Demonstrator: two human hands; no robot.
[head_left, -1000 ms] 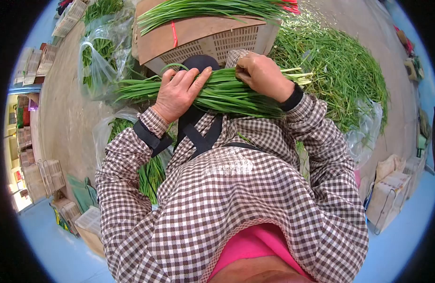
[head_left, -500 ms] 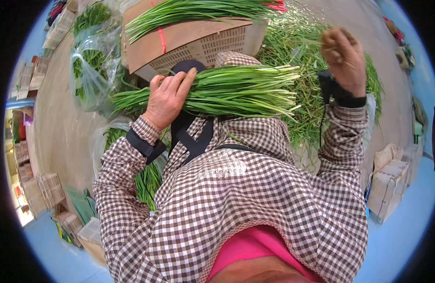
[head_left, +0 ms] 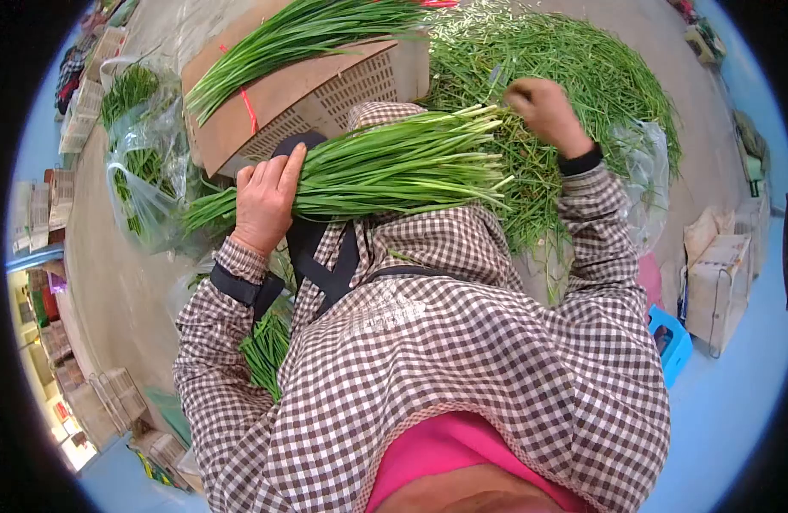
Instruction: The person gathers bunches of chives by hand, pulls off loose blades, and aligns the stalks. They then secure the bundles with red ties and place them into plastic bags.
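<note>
A grey concrete floor (head_left: 112, 282) lay all round in the head view. A big loose heap of green stalks (head_left: 608, 77) was spread over it to the right, and plastic bags (head_left: 142, 184) of the same greens sat to the left. Ahead stood an upturned crate (head_left: 368, 81) topped with cardboard (head_left: 257, 103), with a tied bundle (head_left: 300, 34) lying across it. The bunch (head_left: 394, 167) lay crosswise in front of the chest, between the crate and the checked smock, its pale cut ends toward the right. The left hand (head_left: 261, 201) had its fingers (head_left: 283, 175) wrapped over the leafy end, gripping it. The right hand (head_left: 543, 107) was raised just beside the cut ends, fingers curled shut; whether they pinched a stalk could not be told. With only one hand clamping the thin end, the heavy end looked likely to sag and fan out, and loose stalks could slide off into the heap
</note>
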